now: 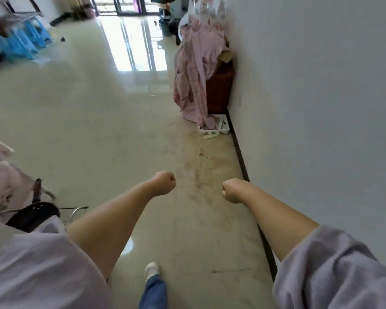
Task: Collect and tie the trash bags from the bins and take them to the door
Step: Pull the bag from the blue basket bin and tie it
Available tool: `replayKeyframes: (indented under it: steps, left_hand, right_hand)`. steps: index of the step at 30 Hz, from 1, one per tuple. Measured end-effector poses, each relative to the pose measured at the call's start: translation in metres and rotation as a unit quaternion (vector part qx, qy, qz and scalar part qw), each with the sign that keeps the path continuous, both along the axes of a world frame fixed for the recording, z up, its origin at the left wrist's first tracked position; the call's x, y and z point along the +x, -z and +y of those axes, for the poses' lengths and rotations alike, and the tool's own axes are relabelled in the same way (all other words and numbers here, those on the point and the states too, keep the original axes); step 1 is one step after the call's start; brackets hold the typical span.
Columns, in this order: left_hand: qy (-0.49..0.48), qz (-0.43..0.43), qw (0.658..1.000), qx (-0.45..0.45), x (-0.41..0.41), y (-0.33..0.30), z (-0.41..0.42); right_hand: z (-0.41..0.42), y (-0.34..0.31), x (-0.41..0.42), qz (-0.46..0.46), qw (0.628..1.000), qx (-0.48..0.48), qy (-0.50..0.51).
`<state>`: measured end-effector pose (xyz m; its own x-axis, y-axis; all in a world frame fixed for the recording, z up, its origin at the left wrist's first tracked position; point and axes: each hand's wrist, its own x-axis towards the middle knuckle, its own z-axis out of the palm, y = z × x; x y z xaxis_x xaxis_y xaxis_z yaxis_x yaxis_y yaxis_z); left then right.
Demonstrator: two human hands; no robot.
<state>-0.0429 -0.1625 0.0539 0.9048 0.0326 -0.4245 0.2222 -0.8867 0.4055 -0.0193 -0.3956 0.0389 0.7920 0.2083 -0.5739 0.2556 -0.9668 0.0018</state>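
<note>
My left hand point(164, 182) and my right hand point(232, 190) are both stretched out in front of me over the glossy cream floor point(94, 121), each closed into a fist with nothing in it. The two fists sit apart, about level with each other. No trash bag or bin shows in the head view. My foot in a white shoe point(152, 270) and a blue trouser leg appear at the bottom.
A white wall point(321, 97) with a dark baseboard runs along the right. A pink cloth point(194, 74) drapes over a brown cabinet, with a white tray point(214, 128) at its foot. Blue stools point(24, 43) stand far left, a black chair point(34, 214) near left. Glass doors lie far ahead.
</note>
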Motion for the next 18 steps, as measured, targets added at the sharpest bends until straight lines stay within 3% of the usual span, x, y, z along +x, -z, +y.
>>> replayKeyframes:
  steps: [6, 13, 18]
  left_hand:
    - [-0.058, -0.006, 0.998, -0.024, 0.061, 0.005, 0.102]
    - [-0.056, -0.003, 0.998, -0.017, 0.142, -0.002, 0.211]
    - [-0.069, 0.015, 0.997, -0.022, 0.199, 0.011, 0.265]
  right_hand:
    - [0.107, -0.002, 0.076, -0.007, 0.999, 0.011, -0.049]
    - [0.226, 0.008, 0.163, 0.006, 0.998, 0.006, -0.067]
    - [0.282, 0.006, 0.222, -0.044, 0.994, 0.045, -0.086]
